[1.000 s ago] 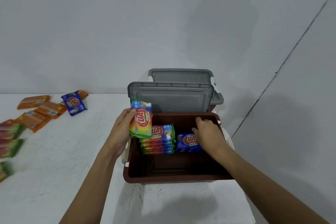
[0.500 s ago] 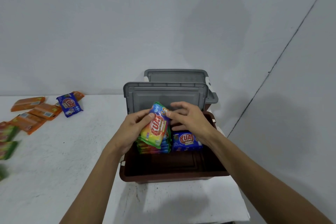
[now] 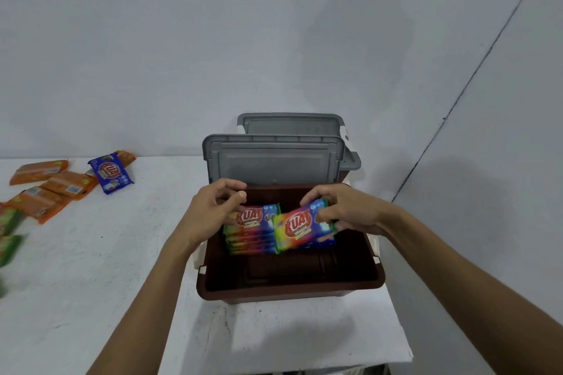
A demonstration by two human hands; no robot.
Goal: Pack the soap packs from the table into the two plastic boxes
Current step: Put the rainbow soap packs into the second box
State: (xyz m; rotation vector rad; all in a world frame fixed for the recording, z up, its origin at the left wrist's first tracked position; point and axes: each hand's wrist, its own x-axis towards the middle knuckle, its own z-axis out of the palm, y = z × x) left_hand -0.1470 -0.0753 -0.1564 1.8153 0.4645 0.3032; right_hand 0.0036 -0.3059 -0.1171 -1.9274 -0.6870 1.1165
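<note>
While the head camera looks down over both forearms, we note the brown box (image 3: 289, 288) standing open near the table's (image 3: 91, 268) right end, its grey lid (image 3: 274, 161) upright against the far wall. A second grey lid (image 3: 289, 122) rises just behind it; the box under that one is mostly hidden.

Right hand (image 3: 347, 213): fingers and thumb curled round the right end of a rainbow soap pack (image 3: 300, 230), thumb on the printed face. The pack hangs tilted inside the far right part of the box, extending leftward from the grip. Its free left end meets the right edge of the stack of rainbow packs (image 3: 251, 230). Whether the two touch, we cannot tell.

Left hand (image 3: 213, 211): fingers curled, thumb close to the index finger, nothing seen between them. It sits above the stack's left end. Contact with the stack is not resolvable.

The stack stands in the far left part of the box; the near half of the box floor is bare.

On the table well to the left lie a blue pack (image 3: 111, 173), several orange packs (image 3: 58, 186) beside it, and blurred green packs (image 3: 9, 240) at the frame edge.
</note>
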